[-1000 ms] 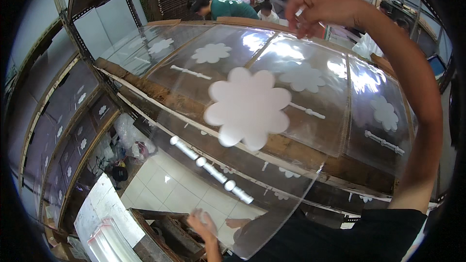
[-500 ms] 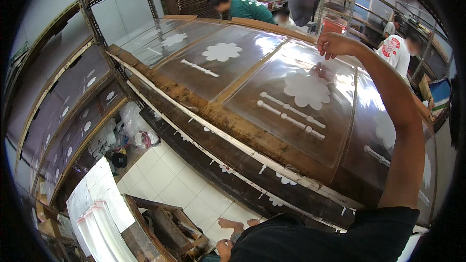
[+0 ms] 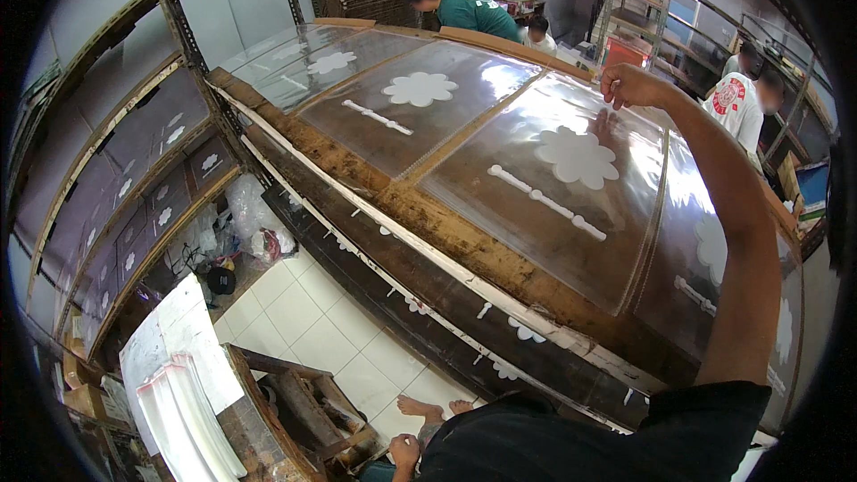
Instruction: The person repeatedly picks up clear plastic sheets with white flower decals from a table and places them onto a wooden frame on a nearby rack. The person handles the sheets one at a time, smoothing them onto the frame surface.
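My right hand (image 3: 636, 87) reaches over the far edge of a clear plastic sheet (image 3: 500, 161) lying on a brown slanted board. Its fingers are bent down and closed together; whether they pinch the sheet's edge cannot be made out. A white flower shape (image 3: 578, 158) and a white knobbed strip (image 3: 546, 202) show on this sheet. Beside it on the left lies a similar sheet (image 3: 366, 143) with its own flower and strip. Low down, my left hand (image 3: 405, 451) hangs close to my body, curled, its inside hidden.
A wooden stand (image 3: 268, 428) to the lower left carries clear and white sheets (image 3: 183, 411). Racks with printed sheets (image 3: 116, 178) line the left wall. Plastic bags (image 3: 254, 214) lie on the floor. A co-worker in green (image 3: 469, 11) and others in white (image 3: 734, 107) are farther off.
The sheet under my right hand showed two strips side by side; they now coincide as one. My right hand stays at the far edge. The view has shifted slightly.
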`<action>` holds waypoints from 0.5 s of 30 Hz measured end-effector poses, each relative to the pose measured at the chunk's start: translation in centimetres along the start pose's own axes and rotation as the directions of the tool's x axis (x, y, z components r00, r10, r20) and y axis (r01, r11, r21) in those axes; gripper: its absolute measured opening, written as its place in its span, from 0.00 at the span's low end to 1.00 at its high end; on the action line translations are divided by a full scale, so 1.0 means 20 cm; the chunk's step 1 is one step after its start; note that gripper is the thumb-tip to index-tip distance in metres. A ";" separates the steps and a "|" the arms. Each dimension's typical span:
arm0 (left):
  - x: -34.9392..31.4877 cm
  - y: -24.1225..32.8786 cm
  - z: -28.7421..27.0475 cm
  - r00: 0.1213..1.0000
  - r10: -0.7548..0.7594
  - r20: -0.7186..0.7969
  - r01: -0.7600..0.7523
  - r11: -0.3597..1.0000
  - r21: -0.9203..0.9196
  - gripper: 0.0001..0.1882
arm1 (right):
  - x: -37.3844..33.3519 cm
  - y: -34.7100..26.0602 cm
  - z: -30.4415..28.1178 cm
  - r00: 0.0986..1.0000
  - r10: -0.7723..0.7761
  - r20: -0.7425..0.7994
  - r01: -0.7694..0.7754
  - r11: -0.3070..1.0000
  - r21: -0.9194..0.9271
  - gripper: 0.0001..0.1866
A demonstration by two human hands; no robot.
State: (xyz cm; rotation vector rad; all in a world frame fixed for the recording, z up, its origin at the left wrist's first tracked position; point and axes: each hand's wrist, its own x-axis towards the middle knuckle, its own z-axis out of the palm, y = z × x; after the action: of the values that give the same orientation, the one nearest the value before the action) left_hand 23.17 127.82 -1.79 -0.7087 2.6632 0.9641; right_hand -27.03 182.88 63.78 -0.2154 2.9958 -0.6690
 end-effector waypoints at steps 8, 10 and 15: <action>0.01 0.22 -0.07 0.996 0.079 -0.050 -0.081 0.997 -0.020 0.13 | 0.04 0.01 0.01 0.993 -0.120 0.009 0.120 0.993 0.015 0.10; 0.02 0.16 -0.05 0.995 0.096 -0.037 -0.098 0.995 -0.036 0.13 | 0.05 0.08 0.00 0.992 -0.127 0.016 0.126 0.991 0.034 0.10; -0.01 -0.22 0.05 0.939 0.342 0.037 -0.341 0.939 -0.037 0.15 | 0.15 0.08 0.04 0.982 -0.189 -0.007 0.189 0.980 -0.058 0.08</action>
State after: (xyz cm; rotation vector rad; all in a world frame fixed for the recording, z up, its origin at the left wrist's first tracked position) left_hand 25.64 125.53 -4.85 -0.2259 2.7926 1.0876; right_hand -30.10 183.44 62.31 -0.5069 3.0344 -0.6009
